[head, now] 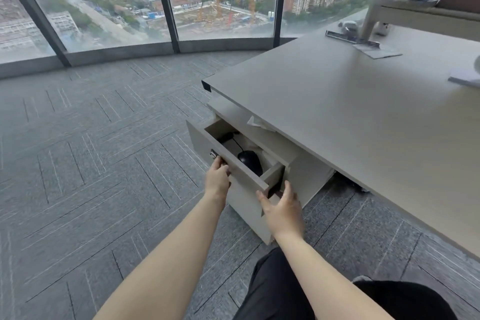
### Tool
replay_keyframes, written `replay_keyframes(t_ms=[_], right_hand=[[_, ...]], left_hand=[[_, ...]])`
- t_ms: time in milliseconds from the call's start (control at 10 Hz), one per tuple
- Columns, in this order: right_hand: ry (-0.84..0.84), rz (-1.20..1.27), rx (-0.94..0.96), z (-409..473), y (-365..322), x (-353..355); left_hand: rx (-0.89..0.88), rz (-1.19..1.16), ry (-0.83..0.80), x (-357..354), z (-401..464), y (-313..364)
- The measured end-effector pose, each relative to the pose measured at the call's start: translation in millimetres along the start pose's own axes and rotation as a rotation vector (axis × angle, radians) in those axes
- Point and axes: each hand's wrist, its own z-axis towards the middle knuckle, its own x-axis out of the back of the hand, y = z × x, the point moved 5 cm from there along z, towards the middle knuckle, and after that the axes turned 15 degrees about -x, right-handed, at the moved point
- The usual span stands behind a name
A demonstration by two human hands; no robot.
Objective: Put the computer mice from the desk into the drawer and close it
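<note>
The top drawer of a grey cabinet under the desk stands pulled partly out. A black wired mouse lies inside it, its cable running toward the back. My left hand rests against the drawer front just below its small metal lock, fingers curled at the front's lower edge. My right hand is spread open at the drawer's near right corner, fingertips touching the corner and side panel. No mouse shows on the desk top in this view.
Grey cabinet body sits below the drawer. A monitor stand base and papers lie at the desk's far end, with a shelf above. Carpet floor spreads left toward tall windows. My dark-trousered legs are at the bottom.
</note>
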Motion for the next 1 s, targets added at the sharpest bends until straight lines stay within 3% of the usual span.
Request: replay_keyframes(t_ms=[500, 800, 1000], right_hand=[[0.006, 0.122, -0.051, 74, 5, 13], [0.010, 0.015, -0.051, 73, -1, 22], [-0.098, -0.206, -0.082, 69, 2, 28]], left_hand=[[0.020, -0.023, -0.119, -64, 37, -1], [0.031, -0.034, -0.131, -67, 36, 3], [0.017, 0.030, -0.128, -62, 16, 7]])
